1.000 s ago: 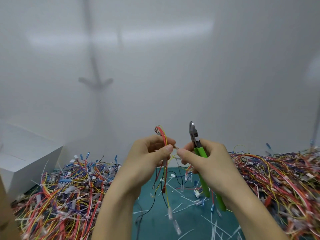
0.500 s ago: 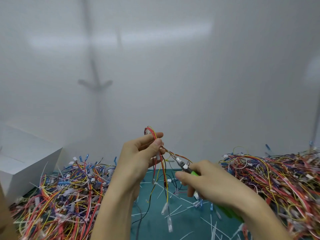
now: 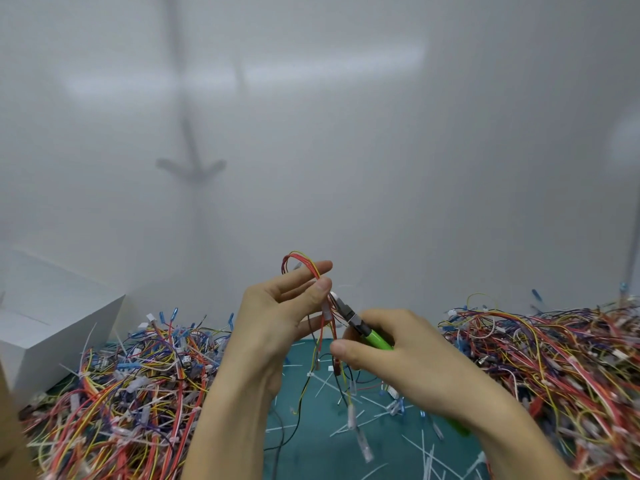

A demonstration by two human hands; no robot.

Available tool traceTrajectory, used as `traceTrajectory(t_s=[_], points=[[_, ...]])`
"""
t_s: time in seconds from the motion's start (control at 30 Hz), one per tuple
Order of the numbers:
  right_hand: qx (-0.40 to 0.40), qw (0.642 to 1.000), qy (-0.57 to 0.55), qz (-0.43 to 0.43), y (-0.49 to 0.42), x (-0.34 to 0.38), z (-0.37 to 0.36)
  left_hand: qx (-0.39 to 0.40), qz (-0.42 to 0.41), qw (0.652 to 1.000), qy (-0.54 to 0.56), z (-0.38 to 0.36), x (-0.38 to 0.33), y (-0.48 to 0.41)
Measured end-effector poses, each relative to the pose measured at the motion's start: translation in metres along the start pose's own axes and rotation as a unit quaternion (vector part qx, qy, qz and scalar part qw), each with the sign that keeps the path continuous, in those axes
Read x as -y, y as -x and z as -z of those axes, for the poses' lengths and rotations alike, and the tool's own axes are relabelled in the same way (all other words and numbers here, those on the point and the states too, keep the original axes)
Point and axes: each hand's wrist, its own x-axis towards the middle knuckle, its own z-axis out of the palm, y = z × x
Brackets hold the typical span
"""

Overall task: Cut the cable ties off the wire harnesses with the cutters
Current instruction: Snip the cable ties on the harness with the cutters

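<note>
While pinched, the wire harness (image 3: 313, 271) loops red and yellow.

Operator: hands and forearms

Left hand (image 3: 277, 317) and right hand (image 3: 391, 348) are bare: no gloves, rings or watches visible. Both forearms are uncovered, no sleeve in view. Fingernails are short and unpainted.

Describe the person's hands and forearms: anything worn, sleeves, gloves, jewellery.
Both are bare. The left hand and right hand wear no gloves, and no rings show on the visible fingers. Both forearms are uncovered down to the frame's lower edge: no sleeves, no watch or bracelet at either wrist. Fingernails look short and unpainted.
</note>
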Motion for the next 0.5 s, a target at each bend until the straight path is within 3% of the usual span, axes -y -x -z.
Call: traceTrajectory(t_s=[0.23,0.5], points=[[-0.041,0.999,0.008,-0.01,-0.0015,-0.002,-0.0029,0.018,-0.005,1.0,0.009,-0.0003,0.0008,-0.0009],[-0.028,1.0,0.002,-0.012,-0.0014,0.0005,-0.0045,0.014,-0.023,1.0,-0.01,0.0,0.0001,-0.0008]])
